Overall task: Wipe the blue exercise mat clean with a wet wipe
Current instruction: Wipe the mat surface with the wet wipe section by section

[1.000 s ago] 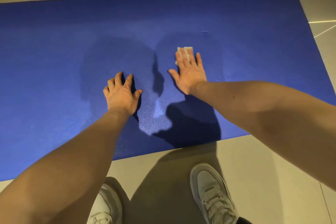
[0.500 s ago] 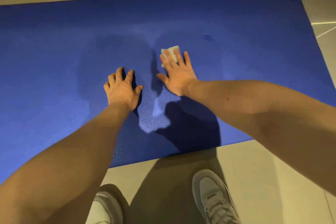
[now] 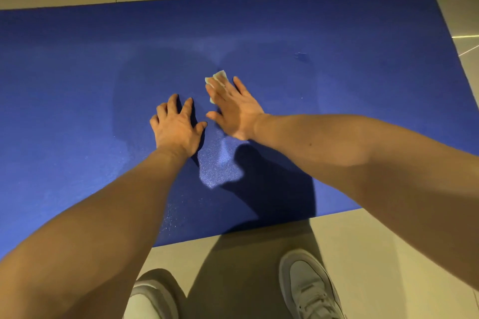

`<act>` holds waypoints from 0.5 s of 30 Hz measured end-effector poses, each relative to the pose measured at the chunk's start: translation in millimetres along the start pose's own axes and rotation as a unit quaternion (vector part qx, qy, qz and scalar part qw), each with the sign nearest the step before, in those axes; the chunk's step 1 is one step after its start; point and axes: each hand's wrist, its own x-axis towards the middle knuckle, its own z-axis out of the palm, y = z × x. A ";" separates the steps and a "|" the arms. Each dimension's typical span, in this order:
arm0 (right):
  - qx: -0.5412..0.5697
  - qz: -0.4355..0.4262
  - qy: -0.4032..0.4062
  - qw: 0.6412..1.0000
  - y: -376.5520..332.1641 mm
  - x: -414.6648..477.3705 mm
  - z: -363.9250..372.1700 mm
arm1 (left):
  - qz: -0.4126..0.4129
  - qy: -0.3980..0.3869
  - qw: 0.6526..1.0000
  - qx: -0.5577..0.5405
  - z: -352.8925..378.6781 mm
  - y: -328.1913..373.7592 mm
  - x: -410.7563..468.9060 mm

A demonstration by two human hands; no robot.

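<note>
Wet wipe (image 3: 217, 76) is sliding under your flat right hand (image 3: 234, 110) toward your spread, empty left hand (image 3: 176, 128), widening the wiped patch of the blue exercise mat (image 3: 77, 85).

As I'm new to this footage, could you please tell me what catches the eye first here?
The large blue exercise mat fills most of the view, lying on pale floor tiles. At its middle, the right hand presses a small white wet wipe flat, and the left hand rests beside it.
</note>
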 end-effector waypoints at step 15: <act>0.090 0.090 0.018 0.992 -5.3 -8.3 3.4 | -0.001 -0.019 1.000 0.018 -1.0 -1.4 2.9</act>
